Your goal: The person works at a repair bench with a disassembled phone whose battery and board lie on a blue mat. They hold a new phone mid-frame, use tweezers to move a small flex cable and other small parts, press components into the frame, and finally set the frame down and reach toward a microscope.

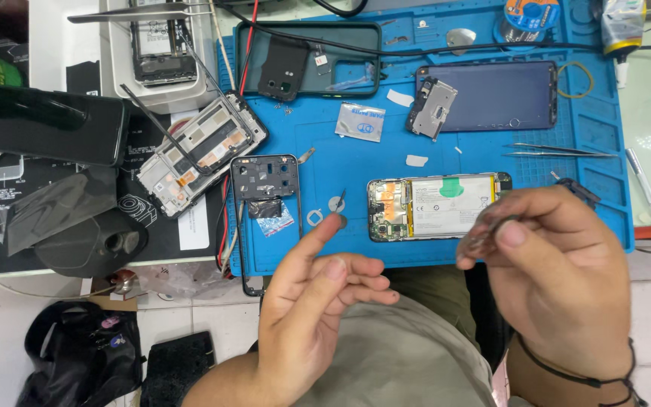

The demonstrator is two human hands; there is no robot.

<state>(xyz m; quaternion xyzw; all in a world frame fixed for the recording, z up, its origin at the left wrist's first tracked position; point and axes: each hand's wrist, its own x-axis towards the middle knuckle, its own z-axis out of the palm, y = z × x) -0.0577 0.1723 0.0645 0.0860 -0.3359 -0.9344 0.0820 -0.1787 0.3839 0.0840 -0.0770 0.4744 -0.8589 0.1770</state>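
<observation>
1. The opened phone [437,207] lies on the blue mat [340,151], back cover off, with its battery and circuit board bare. I judge the strip-down to be well along and the rebuild not yet begun.
2. Already off and lying about the opened phone: a black frame [265,197] to its left, a metal shield plate [432,108] above it resting on a dark screen panel [491,95], and a back cover [307,59] up and to the left.
3. The right hand [559,286], just below and right of the opened phone, pinches a small part [484,234] too blurred to name.
4. The left hand [318,301], below and left of the opened phone, is loosely open and holds nothing, forefinger raised.
5. A small white-and-blue square sachet [361,121] lies above and left of the opened phone; a torn blue one [274,223] sits by the black frame.
6. The battery carries a white label with a green patch [450,188].
7. Tweezers [559,151] lie up and to the right.
</observation>
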